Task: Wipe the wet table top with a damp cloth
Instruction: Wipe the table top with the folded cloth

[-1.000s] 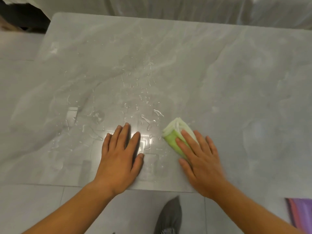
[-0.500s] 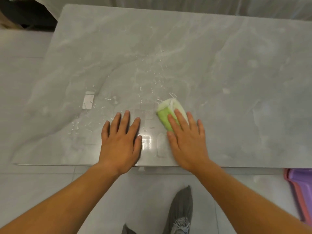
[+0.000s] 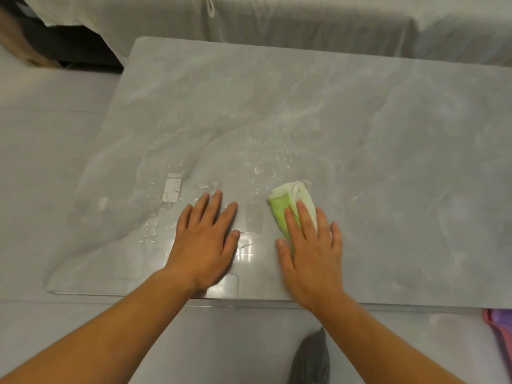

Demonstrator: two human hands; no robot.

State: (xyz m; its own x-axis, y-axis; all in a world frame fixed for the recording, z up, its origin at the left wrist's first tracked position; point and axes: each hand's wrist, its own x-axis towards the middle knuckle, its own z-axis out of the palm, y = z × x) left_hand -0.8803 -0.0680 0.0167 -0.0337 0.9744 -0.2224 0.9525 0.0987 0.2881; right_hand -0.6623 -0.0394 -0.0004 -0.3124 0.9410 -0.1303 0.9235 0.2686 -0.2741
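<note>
A grey marble-look table top (image 3: 388, 162) fills the view. Water droplets (image 3: 274, 159) and streaks lie scattered across its middle and left part. A folded green and white cloth (image 3: 288, 200) lies on the table near the front edge. My right hand (image 3: 310, 250) presses flat on the near half of the cloth, fingers straight. My left hand (image 3: 206, 242) rests flat on the wet table, fingers spread, to the left of the cloth and holding nothing.
The table's front edge (image 3: 249, 299) runs just below my wrists. Beyond the far edge hangs pale fabric (image 3: 304, 20). A pink and purple object (image 3: 501, 328) sits on the floor at the right. A grey shoe (image 3: 310, 361) shows below.
My right hand has slid the cloth forward and leftward over the droplets, then a little right again. The left hand has stayed flat on the table. The camera has pulled back.
</note>
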